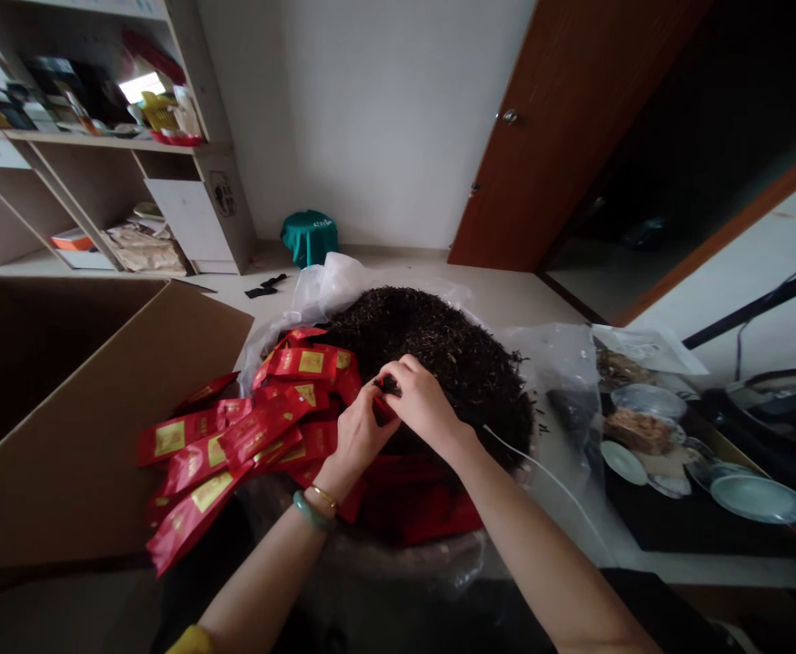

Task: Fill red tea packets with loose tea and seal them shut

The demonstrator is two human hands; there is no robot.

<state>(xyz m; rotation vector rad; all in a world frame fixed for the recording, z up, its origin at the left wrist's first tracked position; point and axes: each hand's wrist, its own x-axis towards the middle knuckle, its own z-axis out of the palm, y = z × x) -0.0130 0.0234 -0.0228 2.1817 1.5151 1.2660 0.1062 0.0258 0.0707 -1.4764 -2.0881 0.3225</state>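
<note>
My left hand [359, 429] is closed around a small red packet [384, 414], mostly hidden by the fingers. My right hand [420, 400] meets it at the packet's top, fingers curled together over dark loose tea leaves [391, 386]. Whether those leaves lie in the fingers or in the packet's mouth, I cannot tell. Just beyond the hands rises a big heap of dark dried tea leaves [412, 318] in a plastic-lined round container. Several red packets with gold labels [265, 427] are piled left of my hands. More red packets [412, 509] lie in shadow under my forearms.
An open cardboard box [98, 436] stands at the left. Clear plastic lining [568, 363] spreads to the right, beside a dark tray [650, 527] with dishes and bags. A thin white cord [548, 472] runs past my right forearm. A teal covered stool [311, 238] stands by the wall.
</note>
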